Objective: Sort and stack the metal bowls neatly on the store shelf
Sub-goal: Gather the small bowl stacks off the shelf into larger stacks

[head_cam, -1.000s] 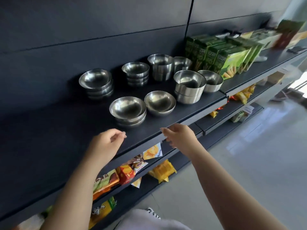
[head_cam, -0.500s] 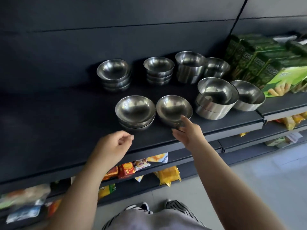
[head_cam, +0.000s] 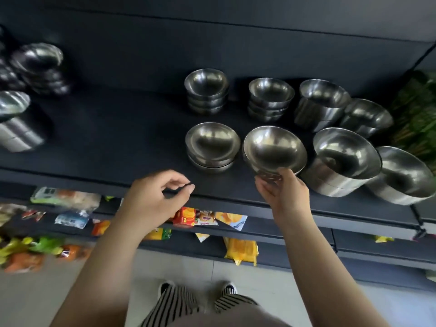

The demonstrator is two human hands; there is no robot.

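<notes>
Right hand (head_cam: 284, 192) grips the base of a shallow steel bowl (head_cam: 274, 151), tipped toward the camera at the front of the dark shelf (head_cam: 118, 142). Left hand (head_cam: 157, 199) hovers empty at the shelf edge, fingers loosely curled. Just left of the held bowl sits a short bowl stack (head_cam: 212, 147); to the right, deeper bowls (head_cam: 344, 159). More stacks behind.

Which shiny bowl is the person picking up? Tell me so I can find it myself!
Look at the dark shelf with the metal bowls. In the front row, just right of the low stack of wide bowls, the right hand grips the single bowl by its near side. Unlike its neighbours, it is tilted and has fingers on it.
</notes>
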